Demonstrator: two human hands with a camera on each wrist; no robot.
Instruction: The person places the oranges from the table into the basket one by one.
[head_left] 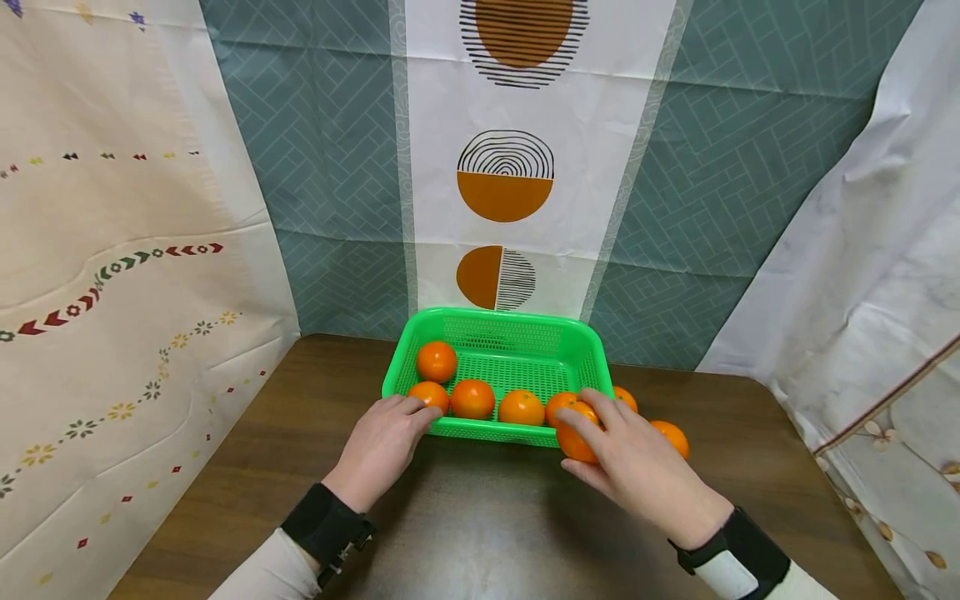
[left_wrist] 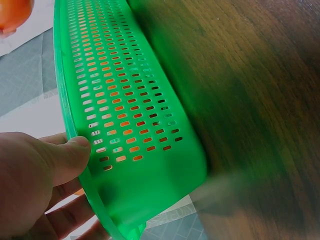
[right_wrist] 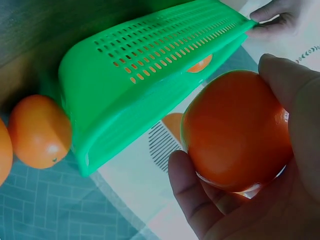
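- Left hand (head_left: 382, 446) pinches the green basket's (head_left: 480, 431) near rim at its seven o'clock corner, thumb outside.
- Basket sits mid-table (head_left: 247, 467), oranges (head_left: 472, 398) inside.
- Right hand (head_left: 637, 467) cups an orange (head_left: 576, 440) at the basket's five o'clock corner.

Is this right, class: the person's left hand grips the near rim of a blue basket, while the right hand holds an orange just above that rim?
Not quite. The basket is green, not blue, as the head view shows. The rest stands: the left hand grips its near rim and the right hand holds an orange just above that rim.
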